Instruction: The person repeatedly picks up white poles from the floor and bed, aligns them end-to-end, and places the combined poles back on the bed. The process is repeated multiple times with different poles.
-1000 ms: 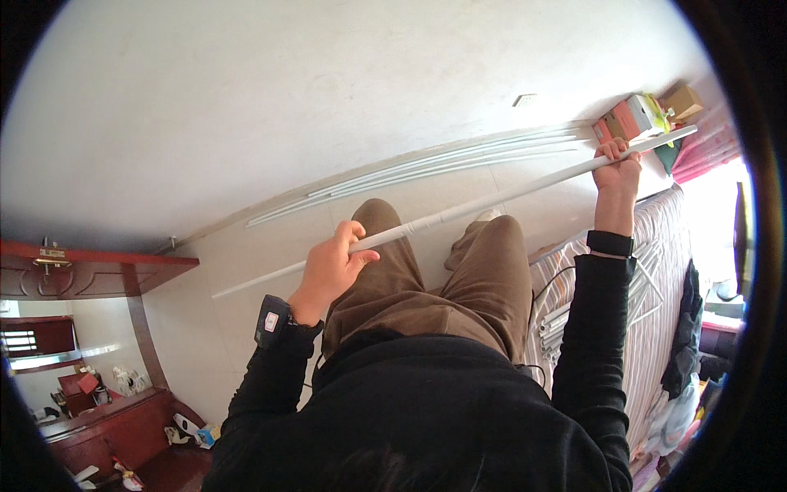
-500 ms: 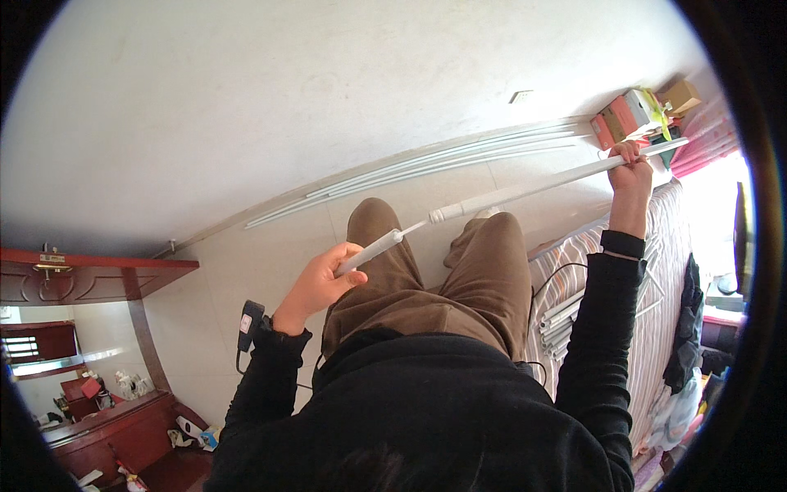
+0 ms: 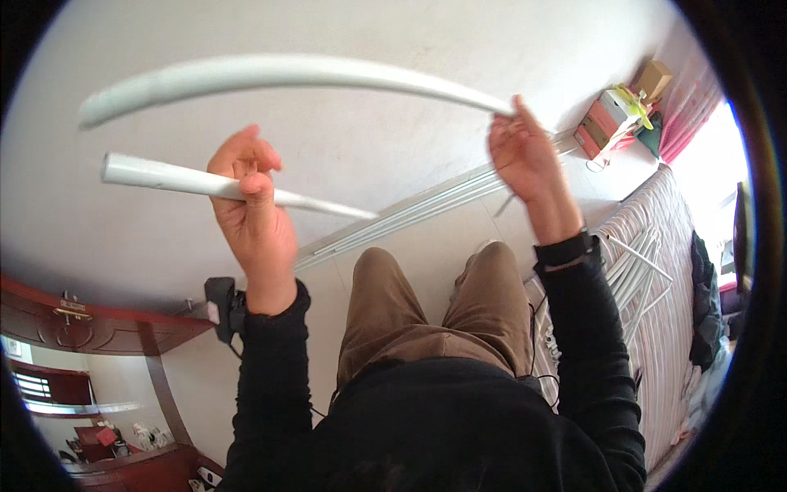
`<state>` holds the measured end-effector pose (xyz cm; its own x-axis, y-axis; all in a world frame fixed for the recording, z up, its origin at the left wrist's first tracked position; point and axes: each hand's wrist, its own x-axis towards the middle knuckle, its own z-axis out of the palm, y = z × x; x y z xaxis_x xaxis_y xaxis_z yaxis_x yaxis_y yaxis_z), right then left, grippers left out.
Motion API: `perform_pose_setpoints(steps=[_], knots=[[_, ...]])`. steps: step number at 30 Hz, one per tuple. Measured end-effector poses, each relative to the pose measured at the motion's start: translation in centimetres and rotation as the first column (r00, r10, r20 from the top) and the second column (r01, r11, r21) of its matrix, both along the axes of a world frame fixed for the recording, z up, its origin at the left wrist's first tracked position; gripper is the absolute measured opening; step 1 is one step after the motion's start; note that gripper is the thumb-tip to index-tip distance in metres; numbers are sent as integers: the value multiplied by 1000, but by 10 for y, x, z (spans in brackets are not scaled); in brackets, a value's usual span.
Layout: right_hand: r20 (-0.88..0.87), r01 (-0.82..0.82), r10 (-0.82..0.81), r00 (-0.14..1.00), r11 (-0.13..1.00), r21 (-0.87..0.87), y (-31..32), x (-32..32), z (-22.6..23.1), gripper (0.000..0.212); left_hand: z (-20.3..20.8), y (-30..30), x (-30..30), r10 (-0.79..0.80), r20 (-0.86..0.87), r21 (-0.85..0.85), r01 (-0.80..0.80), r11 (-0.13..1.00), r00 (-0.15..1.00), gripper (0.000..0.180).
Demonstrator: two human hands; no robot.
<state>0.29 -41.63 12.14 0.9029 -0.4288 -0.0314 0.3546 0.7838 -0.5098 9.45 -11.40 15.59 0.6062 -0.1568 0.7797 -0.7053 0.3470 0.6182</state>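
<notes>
My left hand is raised in front of the wall, thumb and fingers closed around a white tube. The tube's wide round end points left, and its thin tapered end points right. Farther up, a longer white pole spans the view above that hand, looking bowed and slightly blurred. My right hand grips this pole near its narrow right end. A thin grey piece shows just below the right hand; whether it belongs to the pole I cannot tell. The tube and the pole are apart.
Several long white poles lie on the floor along the wall. More white tubes rest on the striped bed at the right. Boxes are stacked in the far right corner. A red-brown wooden cabinet stands at the left.
Both hands have risen, the right also moving left. The tube and the pole, in line and joined by a thin piece before, are now apart, with the pole swung up and leftward.
</notes>
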Motion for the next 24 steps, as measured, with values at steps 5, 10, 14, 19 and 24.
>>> perform_pose_setpoints(steps=[5, 10, 14, 19, 24], knots=[[-147, -206, 223, 964, 971, 122, 79, 11, -2, 21, -11, -52, -20, -151, -190, -98, 134, 986, 970, 76], [-236, -474, 432, 870, 865, -166, 108, 6, -12, 37, -16, -62, -17, -372, -171, -144, 350, 925, 912, 31], [-437, -541, 332, 836, 630, -557, 104, -20, -57, 46, -11, -45, -4, -180, -275, -238, 115, 965, 944, 32], [-562, -462, -173, 809, 402, -790, 60, -43, -162, 49, 3, 3, 3, -302, -270, -414, 173, 894, 914, 30], [-413, -376, -547, 728, 185, -908, 19, -33, -232, 122, 16, 53, -9, -490, -272, -610, 246, 754, 828, 32]])
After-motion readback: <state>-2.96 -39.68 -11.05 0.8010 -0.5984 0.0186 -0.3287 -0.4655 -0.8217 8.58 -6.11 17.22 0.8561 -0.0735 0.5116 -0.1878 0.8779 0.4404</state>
